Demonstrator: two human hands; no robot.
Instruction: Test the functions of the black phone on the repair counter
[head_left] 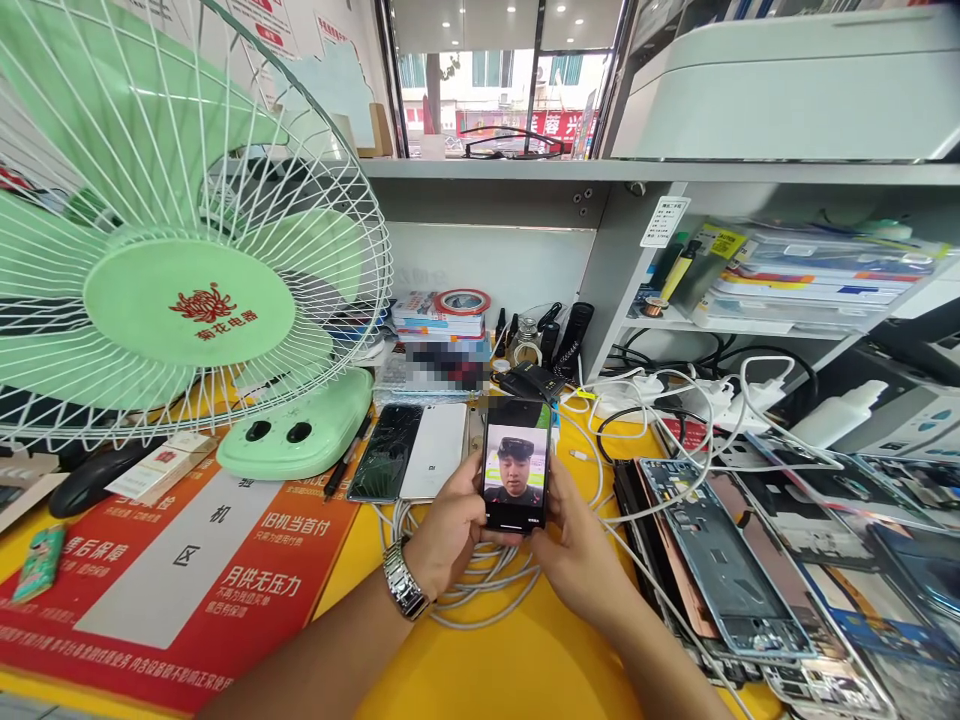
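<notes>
- Yellow table (465,685): lay under it all, prob. so everything sat in reach.
- Green fan (191,300): stood far L, front turned to the person, likely for cool air.
- Phone parts (739,570): piled R, prob. to leave the middle free.
- White cable (491,580): lay coiled below the hands.
- L hand (450,522) & R hand (577,545): fingers gripped the lit phone's opposite sides, prob. for steadiness; tips behind hidden, can't tell.
- Lit phone (517,480): mid-scene, over the coil, screen tilted to the person, prob. for easy viewing.
</notes>
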